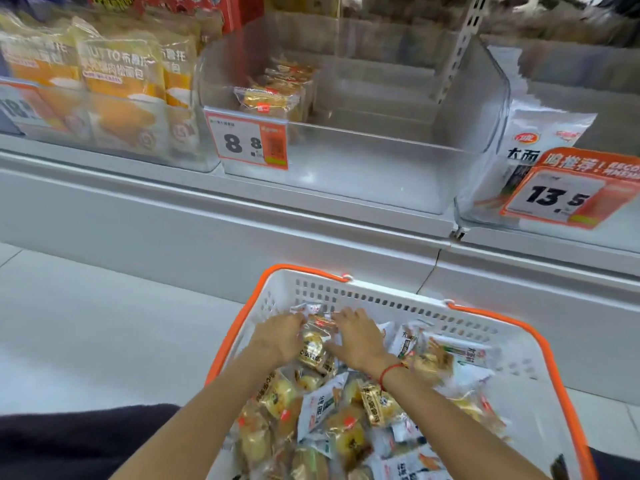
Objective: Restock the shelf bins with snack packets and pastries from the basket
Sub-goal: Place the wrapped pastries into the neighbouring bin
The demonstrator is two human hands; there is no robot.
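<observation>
Both hands, left hand and right hand, grip pastry packets in the basket; bin tags read 8.8 and 13.5.

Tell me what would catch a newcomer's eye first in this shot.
Probably the white basket with orange handles at the bottom, heaped with wrapped pastries, where the left hand and right hand close on one pastry packet. Above it, the clear middle bin stands nearly bare behind its 8.8 price tag.
</observation>
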